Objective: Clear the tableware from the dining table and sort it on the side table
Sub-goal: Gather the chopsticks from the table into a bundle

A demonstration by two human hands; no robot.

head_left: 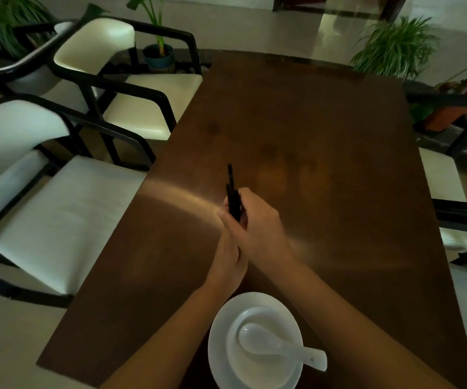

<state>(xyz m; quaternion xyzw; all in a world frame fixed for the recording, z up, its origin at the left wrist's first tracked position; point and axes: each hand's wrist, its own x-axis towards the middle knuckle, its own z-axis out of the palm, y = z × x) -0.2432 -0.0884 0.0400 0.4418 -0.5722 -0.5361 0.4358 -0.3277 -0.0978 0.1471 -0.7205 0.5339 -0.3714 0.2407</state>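
Over the middle of the brown dining table (pixel 325 130), both my hands meet around a bundle of black chopsticks (pixel 231 181) that point away from me. My right hand (pixel 257 223) wraps the chopsticks from above; my left hand (pixel 228 261) presses against them from below, partly hidden under the right. At the near edge, a white plate (pixel 216 343) carries a white bowl (pixel 263 372), and a white ceramic spoon (pixel 280 346) lies in the bowl with its handle pointing right.
Two white-cushioned armchairs with black frames (pixel 58 209) (pixel 142 105) stand along the table's left side, and more chair parts (pixel 459 214) show on the right. Potted plants (pixel 395 49) line the far end.
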